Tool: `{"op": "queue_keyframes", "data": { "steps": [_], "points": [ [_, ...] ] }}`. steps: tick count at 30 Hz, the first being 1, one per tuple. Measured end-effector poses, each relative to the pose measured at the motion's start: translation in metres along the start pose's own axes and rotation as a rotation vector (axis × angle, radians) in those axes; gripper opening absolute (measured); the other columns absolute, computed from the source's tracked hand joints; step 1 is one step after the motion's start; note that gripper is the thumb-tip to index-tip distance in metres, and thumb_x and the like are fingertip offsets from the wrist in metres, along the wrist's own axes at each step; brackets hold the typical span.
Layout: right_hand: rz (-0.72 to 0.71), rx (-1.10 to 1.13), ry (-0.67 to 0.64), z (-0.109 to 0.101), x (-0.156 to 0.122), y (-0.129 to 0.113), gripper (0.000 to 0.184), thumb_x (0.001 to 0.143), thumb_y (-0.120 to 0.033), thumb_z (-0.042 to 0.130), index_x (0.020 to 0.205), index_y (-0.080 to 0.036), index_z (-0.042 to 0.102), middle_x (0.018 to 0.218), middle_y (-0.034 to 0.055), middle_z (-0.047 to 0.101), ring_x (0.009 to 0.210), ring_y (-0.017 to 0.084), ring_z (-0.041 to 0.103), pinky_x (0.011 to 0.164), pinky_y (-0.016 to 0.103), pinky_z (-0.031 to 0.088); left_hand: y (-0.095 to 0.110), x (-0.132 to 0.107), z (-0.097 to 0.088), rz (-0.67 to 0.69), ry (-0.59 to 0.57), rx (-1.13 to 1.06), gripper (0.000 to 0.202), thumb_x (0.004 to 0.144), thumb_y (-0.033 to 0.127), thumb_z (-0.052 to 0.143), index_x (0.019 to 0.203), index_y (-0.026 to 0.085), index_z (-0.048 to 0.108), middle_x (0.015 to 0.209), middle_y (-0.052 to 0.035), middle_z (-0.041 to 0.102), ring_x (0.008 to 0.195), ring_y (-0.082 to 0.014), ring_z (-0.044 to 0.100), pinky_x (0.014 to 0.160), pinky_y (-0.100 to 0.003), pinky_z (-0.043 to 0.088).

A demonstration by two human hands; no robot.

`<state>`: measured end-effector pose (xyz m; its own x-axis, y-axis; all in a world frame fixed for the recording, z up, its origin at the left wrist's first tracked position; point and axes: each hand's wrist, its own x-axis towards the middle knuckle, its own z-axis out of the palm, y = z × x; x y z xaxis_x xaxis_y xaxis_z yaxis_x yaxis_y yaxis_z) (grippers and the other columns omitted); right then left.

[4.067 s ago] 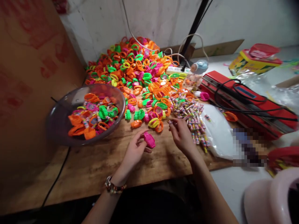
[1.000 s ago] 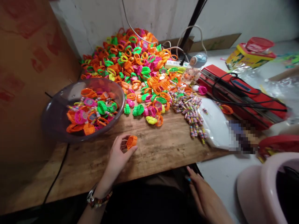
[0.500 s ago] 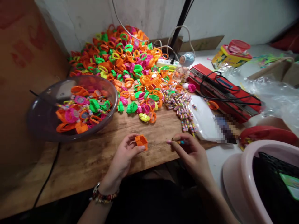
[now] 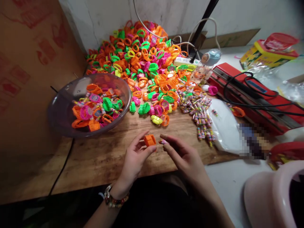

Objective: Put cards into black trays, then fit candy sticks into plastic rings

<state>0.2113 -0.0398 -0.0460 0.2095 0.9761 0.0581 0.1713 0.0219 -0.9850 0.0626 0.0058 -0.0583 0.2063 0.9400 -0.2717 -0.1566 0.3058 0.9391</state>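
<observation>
My left hand (image 4: 133, 158) pinches a small orange plastic toy ring (image 4: 150, 140) above the wooden board (image 4: 99, 161). My right hand (image 4: 182, 155) is close beside it on the right, its fingertips pinched on a small candy roll (image 4: 162, 142) that touches the orange ring. A big heap of orange, green, pink and yellow toy rings (image 4: 140, 60) lies at the back. A row of small wrapped candy rolls (image 4: 200, 114) lies to the right of the heap.
A grey bowl (image 4: 64, 110) partly filled with toy rings sits at the left. A red heat sealer (image 4: 256, 98) with black cable, a white plastic bag (image 4: 224, 129), a yellow box (image 4: 268, 53) and a pink basin (image 4: 273, 196) stand at the right. Cardboard wall at left.
Earlier my left hand held a pink ring; now it holds an orange one. My right hand rose from my lap with a candy roll and moved left to the ring.
</observation>
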Motion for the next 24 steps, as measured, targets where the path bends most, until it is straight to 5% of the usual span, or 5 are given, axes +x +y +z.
{"op": "queue_keyframes", "data": {
  "steps": [8, 17, 20, 24],
  "points": [
    [-0.353, -0.354, 0.018, 0.000, 0.007, -0.001, 0.019, 0.094, -0.024, 0.052, 0.112, -0.021, 0.058, 0.100, 0.0075, 0.068, 0.088, 0.019, 0.066, 0.077, 0.033, 0.056, 0.009, -0.006, 0.000, 0.115, -0.019, 0.262, 0.046, 0.070, 0.033, 0.075, 0.114, 0.022, 0.069, 0.113, -0.0070, 0.071, 0.101, -0.0242, 0.067, 0.091, -0.035, 0.054],
    [-0.736, -0.890, -0.152, 0.001, 0.008, -0.003, 0.035, 0.097, -0.017, 0.044, 0.131, -0.011, 0.045, 0.109, 0.0149, 0.065, 0.090, 0.024, 0.058, 0.083, 0.042, 0.049, 0.020, -0.011, -0.010, 0.268, -0.013, 0.450, 0.042, 0.073, 0.028, 0.071, 0.114, 0.027, 0.070, 0.108, -0.0043, 0.070, 0.099, -0.0213, 0.065, 0.086, -0.031, 0.054],
    [-0.789, -1.069, -0.150, 0.001, 0.009, -0.003, 0.027, 0.097, -0.018, 0.045, 0.120, -0.006, 0.052, 0.095, 0.0149, 0.066, 0.079, 0.023, 0.057, 0.072, 0.038, 0.047, 0.018, -0.010, -0.013, 0.232, -0.026, 0.478, 0.041, 0.071, 0.029, 0.072, 0.113, 0.027, 0.071, 0.106, -0.0044, 0.070, 0.095, -0.0210, 0.066, 0.083, -0.030, 0.054],
    [-0.869, -1.214, -0.126, 0.000, 0.013, -0.002, 0.019, 0.095, -0.011, 0.042, 0.097, -0.011, 0.061, 0.067, 0.0040, 0.057, 0.062, 0.019, 0.047, 0.058, 0.031, 0.036, 0.013, -0.007, -0.016, 0.161, -0.043, 0.500, 0.041, 0.068, 0.031, 0.072, 0.108, 0.024, 0.074, 0.099, -0.0050, 0.072, 0.089, -0.0210, 0.067, 0.081, -0.030, 0.053]
  ]
}}
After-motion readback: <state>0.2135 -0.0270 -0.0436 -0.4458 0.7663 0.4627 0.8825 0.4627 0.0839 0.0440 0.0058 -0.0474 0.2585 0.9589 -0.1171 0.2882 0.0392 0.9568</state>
